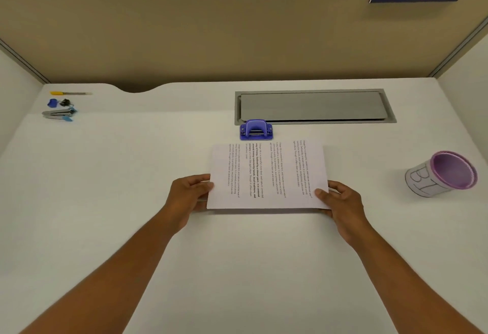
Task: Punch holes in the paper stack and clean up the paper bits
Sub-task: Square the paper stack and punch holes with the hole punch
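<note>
A white paper stack (268, 175) with printed text turned sideways is held just above the white desk (132, 175). My left hand (188, 195) grips its left edge and my right hand (340, 201) grips its right edge near the front corner. A blue-purple hole punch (255, 129) stands right behind the stack's far edge, with its slot facing me. No paper bits are visible on the desk.
A cup with a purple rim (442, 174) lies tilted at the right. A grey cable hatch (314, 106) is set in the desk behind the punch. A stapler (59, 114), a blue clip (54, 102) and a yellow pen (70, 93) sit far left. Partition walls enclose the desk.
</note>
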The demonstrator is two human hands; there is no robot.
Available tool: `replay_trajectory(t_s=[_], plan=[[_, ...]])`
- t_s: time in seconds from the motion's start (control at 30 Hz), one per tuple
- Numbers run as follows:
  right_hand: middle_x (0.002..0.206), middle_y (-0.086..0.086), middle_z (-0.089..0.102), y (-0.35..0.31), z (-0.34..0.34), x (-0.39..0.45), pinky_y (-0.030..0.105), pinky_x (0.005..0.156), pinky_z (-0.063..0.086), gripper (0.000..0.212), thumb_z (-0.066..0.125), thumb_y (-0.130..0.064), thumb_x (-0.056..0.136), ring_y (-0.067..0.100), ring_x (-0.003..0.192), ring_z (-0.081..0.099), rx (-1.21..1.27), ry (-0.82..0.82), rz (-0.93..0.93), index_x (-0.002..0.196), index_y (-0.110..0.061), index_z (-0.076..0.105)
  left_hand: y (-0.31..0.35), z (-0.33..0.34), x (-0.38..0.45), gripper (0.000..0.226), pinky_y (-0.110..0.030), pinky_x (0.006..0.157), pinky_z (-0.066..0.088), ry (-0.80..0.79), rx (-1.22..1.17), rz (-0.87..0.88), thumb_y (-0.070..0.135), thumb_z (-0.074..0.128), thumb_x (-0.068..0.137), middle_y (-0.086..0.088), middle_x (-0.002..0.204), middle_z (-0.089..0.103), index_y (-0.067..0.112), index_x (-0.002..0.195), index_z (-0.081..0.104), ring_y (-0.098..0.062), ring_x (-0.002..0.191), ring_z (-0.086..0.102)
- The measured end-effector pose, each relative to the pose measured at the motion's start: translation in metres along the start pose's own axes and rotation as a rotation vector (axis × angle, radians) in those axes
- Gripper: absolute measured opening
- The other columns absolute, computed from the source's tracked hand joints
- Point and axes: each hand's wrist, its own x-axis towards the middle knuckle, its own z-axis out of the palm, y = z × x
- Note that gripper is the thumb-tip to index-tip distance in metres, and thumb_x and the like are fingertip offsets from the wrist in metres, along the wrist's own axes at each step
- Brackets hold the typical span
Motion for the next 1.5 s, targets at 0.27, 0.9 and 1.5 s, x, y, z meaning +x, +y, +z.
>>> replay_trajectory(t_s=[0.27, 0.9, 1.5], plan=[[0.114, 0.013, 0.079, -0.012, 0.010, 0.017, 0.053, 0.098, 0.059, 0.025, 0.072, 0.000, 0.095, 0.031, 0.109, 0.075, -0.021, -0.004, -0.014, 0.119, -0.007, 0.071, 0.003, 0.005, 0.019, 0.023, -0.031, 0.069, 0.066, 0.076, 0.050, 0.044, 0.005, 0.074, 0.099, -0.006, 0.105, 0.085, 0.013, 0.120, 0.079, -0.027, 0.093, 0.083], [0.112, 0.011, 0.080, -0.014, 0.022, 0.021, 0.047, 0.091, 0.063, 0.027, 0.073, 0.000, 0.094, 0.029, 0.106, 0.076, -0.015, 0.039, 0.017, 0.120, -0.004, 0.072, 0.002, 0.003, 0.033, 0.019, -0.039, 0.079, 0.066, 0.160, 0.071, 0.056, 0.005, 0.075, 0.097, -0.008, 0.106, 0.085, 0.019, 0.110, 0.079, -0.031, 0.094, 0.082], [0.118, 0.014, 0.076, -0.026, 0.030, 0.026, 0.035, 0.074, 0.064, 0.032, 0.072, 0.001, 0.093, 0.030, 0.103, 0.076, 0.034, 0.078, 0.037, 0.125, 0.000, 0.069, 0.014, 0.007, 0.037, 0.021, -0.039, 0.087, 0.064, 0.182, 0.017, 0.005, 0.002, 0.075, 0.095, -0.006, 0.106, 0.082, 0.022, 0.097, 0.080, -0.030, 0.097, 0.078]])
